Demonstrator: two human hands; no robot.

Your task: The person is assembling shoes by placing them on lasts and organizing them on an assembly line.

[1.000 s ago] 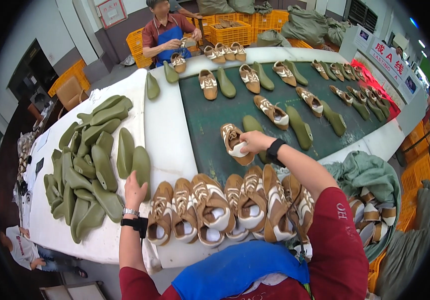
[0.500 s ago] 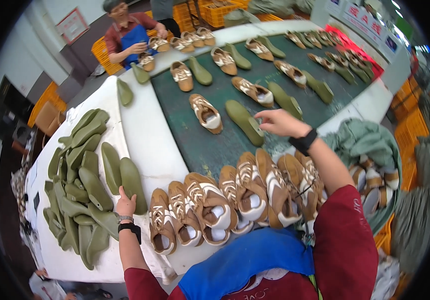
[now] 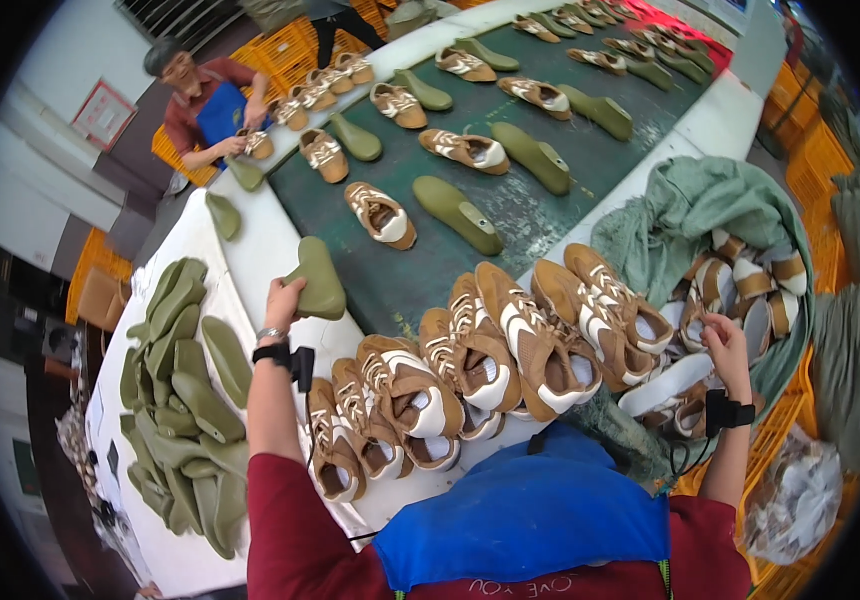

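Note:
A green shoe last (image 3: 318, 282) is held up over the near left corner of the dark green belt by my left hand (image 3: 284, 303), which is wrapped round one end of it. Over at the right, my right hand (image 3: 726, 345) reaches into a green cloth sack full of brown and white sneakers; its fingers close on the edge of a sneaker (image 3: 692, 318) there. Between my arms, a row of brown sneakers (image 3: 428, 375) with white laces stands on the white table edge. To the left lies a heap of green shoe lasts (image 3: 185, 400), with a single last (image 3: 227, 360) beside it.
Pairs of one sneaker and one last stand along the dark green belt (image 3: 350, 195). The green sack (image 3: 700, 200) bulges against the table's right edge. Across the table, a person (image 3: 205, 105) in a blue apron handles a shoe. Orange crates (image 3: 818, 160) stand at the right.
My left hand has lifted a last from beside the heap toward the belt. My right hand has left the last on the belt and moved right into the sack. The view has shifted.

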